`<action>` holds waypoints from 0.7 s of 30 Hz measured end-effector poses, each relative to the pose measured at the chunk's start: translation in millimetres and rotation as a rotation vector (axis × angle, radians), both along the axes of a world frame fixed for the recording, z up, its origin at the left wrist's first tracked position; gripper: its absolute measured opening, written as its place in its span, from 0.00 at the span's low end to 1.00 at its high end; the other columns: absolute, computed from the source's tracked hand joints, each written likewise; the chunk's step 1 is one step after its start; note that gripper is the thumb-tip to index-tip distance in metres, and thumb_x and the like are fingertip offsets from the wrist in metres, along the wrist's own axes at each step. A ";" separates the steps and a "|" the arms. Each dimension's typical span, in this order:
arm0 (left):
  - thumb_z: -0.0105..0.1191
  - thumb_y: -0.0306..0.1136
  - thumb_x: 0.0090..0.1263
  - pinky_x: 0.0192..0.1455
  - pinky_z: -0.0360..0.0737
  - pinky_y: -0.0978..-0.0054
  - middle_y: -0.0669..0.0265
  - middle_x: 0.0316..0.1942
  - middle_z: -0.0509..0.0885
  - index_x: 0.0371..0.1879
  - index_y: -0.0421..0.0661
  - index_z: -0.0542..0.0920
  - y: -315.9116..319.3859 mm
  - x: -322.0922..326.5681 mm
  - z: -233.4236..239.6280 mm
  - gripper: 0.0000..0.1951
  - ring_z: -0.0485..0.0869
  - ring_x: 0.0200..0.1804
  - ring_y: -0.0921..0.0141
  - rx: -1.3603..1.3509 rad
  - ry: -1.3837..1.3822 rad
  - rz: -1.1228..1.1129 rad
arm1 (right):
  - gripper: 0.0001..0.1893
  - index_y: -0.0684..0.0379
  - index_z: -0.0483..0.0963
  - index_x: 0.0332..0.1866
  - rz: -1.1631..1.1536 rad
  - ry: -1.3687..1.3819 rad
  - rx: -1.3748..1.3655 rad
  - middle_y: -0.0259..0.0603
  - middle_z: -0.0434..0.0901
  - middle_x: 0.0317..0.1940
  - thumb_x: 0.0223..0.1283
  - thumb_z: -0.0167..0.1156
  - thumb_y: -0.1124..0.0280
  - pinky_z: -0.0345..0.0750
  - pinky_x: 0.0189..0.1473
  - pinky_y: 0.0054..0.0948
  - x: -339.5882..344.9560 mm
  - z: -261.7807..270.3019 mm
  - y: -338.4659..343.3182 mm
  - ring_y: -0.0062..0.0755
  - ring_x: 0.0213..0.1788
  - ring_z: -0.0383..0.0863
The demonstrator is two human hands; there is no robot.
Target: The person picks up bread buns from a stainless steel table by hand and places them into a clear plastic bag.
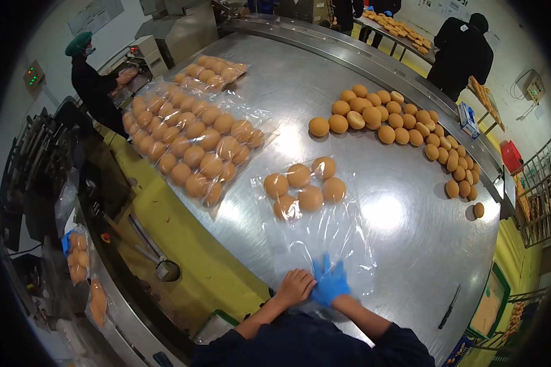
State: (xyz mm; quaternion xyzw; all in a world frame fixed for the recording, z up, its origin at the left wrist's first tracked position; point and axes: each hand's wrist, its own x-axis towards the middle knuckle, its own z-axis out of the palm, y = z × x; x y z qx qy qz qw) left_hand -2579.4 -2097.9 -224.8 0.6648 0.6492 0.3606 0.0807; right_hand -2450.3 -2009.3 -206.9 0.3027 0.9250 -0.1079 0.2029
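Observation:
A clear plastic bag [321, 229] lies flat on the steel table [408, 257], with several round brown buns [310, 198] at its far end. Over the bag's near end, my right hand [329, 280], in a blue glove, rests with its fingers spread. My bare left hand [296, 287] lies close beside it, fingers bent at the bag's edge; whether it pinches the film cannot be told. Bagged buns [195, 137] cover the table's left side. Loose buns [372, 114] form a curved heap along the far right edge.
On the right of the table lies a knife [450, 307] with a black handle. A raised metal rail [349, 59] runs along the far side. A person [92, 82] in a green cap stands at a machine at the left. Behind the rail, a person in black [461, 55] stands near more bread.

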 end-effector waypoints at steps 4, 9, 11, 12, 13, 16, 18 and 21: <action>0.52 0.37 0.60 0.38 0.68 0.67 0.66 0.31 0.74 0.29 0.48 0.76 5.3 12.9 -14.2 0.07 0.74 0.37 0.66 -0.129 0.118 0.011 | 0.30 0.48 0.73 0.56 0.159 -0.130 -1.127 0.37 0.72 0.58 0.54 0.52 0.39 0.60 0.65 0.35 -0.3 99.7 97.4 0.39 0.63 0.65; 0.51 0.38 0.61 0.42 0.67 0.66 0.65 0.35 0.76 0.30 0.47 0.76 -0.8 6.7 -10.6 0.08 0.74 0.38 0.64 -0.315 0.027 -0.044 | 0.41 0.53 0.66 0.60 -0.249 0.640 0.025 0.47 0.56 0.66 0.38 0.67 0.43 0.63 0.62 0.44 -135.6 83.5 294.0 0.56 0.65 0.57; 0.52 0.39 0.61 0.43 0.68 0.66 0.66 0.36 0.77 0.31 0.47 0.77 -1.0 1.4 -12.8 0.08 0.74 0.39 0.64 -0.330 0.035 -0.075 | 0.47 0.51 0.61 0.64 -0.314 0.562 0.245 0.44 0.45 0.71 0.34 0.67 0.40 0.59 0.64 0.50 -184.8 70.0 350.4 0.63 0.69 0.42; 0.52 0.39 0.60 0.43 0.68 0.66 0.66 0.36 0.77 0.32 0.47 0.77 -2.7 -0.5 -13.6 0.09 0.75 0.39 0.64 -0.308 0.031 -0.060 | 0.48 0.50 0.62 0.63 -0.321 0.485 0.258 0.43 0.45 0.71 0.33 0.66 0.38 0.58 0.64 0.53 -200.9 67.3 365.3 0.64 0.70 0.41; 0.52 0.39 0.60 0.44 0.68 0.66 0.66 0.37 0.77 0.32 0.47 0.77 -7.3 4.3 -12.6 0.09 0.75 0.40 0.64 -0.290 0.016 -0.035 | 0.48 0.50 0.63 0.63 -0.316 0.399 0.264 0.41 0.46 0.71 0.32 0.65 0.37 0.56 0.64 0.56 -215.4 64.3 372.8 0.64 0.70 0.39; 0.52 0.39 0.60 0.44 0.68 0.66 0.66 0.37 0.77 0.34 0.47 0.78 -5.8 2.5 -11.9 0.10 0.75 0.40 0.65 -0.300 0.020 -0.030 | 0.49 0.48 0.63 0.64 -0.431 0.303 0.219 0.37 0.47 0.70 0.30 0.63 0.36 0.55 0.63 0.60 -224.3 53.4 379.2 0.62 0.71 0.37; 0.52 0.39 0.59 0.43 0.68 0.65 0.66 0.37 0.77 0.33 0.48 0.77 -8.6 5.1 -9.2 0.09 0.75 0.39 0.65 -0.314 0.048 -0.034 | 0.48 0.48 0.63 0.63 -0.516 0.312 0.191 0.36 0.48 0.70 0.30 0.63 0.36 0.56 0.63 0.59 -210.2 43.8 369.9 0.61 0.71 0.37; 0.52 0.38 0.58 0.41 0.68 0.65 0.66 0.35 0.75 0.30 0.48 0.76 -5.7 5.6 -15.3 0.08 0.74 0.38 0.65 -0.273 0.109 -0.074 | 0.47 0.51 0.65 0.62 -0.617 0.335 0.213 0.35 0.51 0.69 0.31 0.64 0.38 0.59 0.64 0.55 -149.0 27.9 350.9 0.61 0.70 0.38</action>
